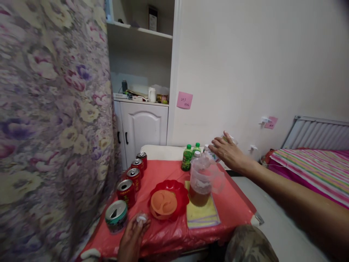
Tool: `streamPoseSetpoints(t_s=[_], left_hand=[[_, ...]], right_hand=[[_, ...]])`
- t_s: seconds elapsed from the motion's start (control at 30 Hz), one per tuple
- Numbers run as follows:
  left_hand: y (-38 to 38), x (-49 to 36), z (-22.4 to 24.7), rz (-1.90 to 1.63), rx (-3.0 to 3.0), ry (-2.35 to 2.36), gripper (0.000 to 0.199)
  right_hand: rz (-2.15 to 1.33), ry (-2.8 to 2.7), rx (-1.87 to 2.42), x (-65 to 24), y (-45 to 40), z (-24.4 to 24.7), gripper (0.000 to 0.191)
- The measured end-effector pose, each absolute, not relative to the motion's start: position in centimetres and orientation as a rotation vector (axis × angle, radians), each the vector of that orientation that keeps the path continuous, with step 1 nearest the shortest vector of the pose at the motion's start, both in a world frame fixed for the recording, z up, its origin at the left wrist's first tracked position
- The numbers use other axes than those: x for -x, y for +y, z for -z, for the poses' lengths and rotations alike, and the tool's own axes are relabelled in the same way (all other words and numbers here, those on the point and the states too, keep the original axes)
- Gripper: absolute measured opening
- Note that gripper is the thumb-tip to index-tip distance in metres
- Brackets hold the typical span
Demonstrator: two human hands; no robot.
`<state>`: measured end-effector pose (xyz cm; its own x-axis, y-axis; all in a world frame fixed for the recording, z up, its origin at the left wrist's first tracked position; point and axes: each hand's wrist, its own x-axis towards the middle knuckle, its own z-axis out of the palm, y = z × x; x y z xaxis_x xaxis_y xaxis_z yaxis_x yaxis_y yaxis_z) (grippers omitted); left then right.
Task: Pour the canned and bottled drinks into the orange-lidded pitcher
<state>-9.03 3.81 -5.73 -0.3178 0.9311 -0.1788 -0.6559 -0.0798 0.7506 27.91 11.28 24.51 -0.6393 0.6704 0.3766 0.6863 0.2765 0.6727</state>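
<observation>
In the head view, your right hand (225, 150) is stretched out over the far right corner of the bench (237, 194), fingers extended and slightly apart, with a clear object (233, 138) showing behind it; you seem to be at the reaching or handling step there, though I cannot tell whether the fingers grip it or merely pass in front; your left hand (133, 230) is at the near edge, thumb and fingers pinching a small pale object (141, 218), too blurred to name, between the teal-topped can (116, 215) and the orange divided dish (163, 202); from here, moving your right hand calls for a steady wrist and a path that clears the jug (200, 182).

That translucent jug, part-filled with brown liquid, stands upright on a folded yellow cloth (200, 220) and looks like the main obstacle, its handle jutting right beneath your forearm; behind it crowd two green-capped bottles (187, 160) and white-capped ones (196, 155), which a low sweep could knock; the orange dish rests on a red scalloped plate (180, 187); four red cans (133, 177) run back along the left side, near the floral curtain (54, 120); your knee (251, 243) shows at the near right edge.
</observation>
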Motion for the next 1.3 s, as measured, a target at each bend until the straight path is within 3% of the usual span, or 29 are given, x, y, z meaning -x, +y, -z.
streamPoseSetpoints(t_s=[0.27, 0.5, 0.9, 1.3], left_hand=[[1.5, 7.8, 2.6, -1.658, -0.282, 0.913, 0.065], [-0.3, 7.6, 3.0, -1.622, -0.3, 0.988, 0.07], [-0.9, 8.5, 4.2, -1.567, -0.492, 1.035, 0.056], [-0.7, 7.1, 4.6, -1.557, -0.55, 1.038, 0.057]], right_hand=[[1.49, -2.514, 1.254, -26.8, 11.6, -24.3, 0.029], [1.509, -2.5, 1.214, -26.6, 11.0, -24.9, 0.027], [1.383, -2.495, 1.225, -28.2, 11.2, -24.6, 0.037], [1.33, -2.525, 1.262, -30.3, 11.2, -23.2, 0.041]])
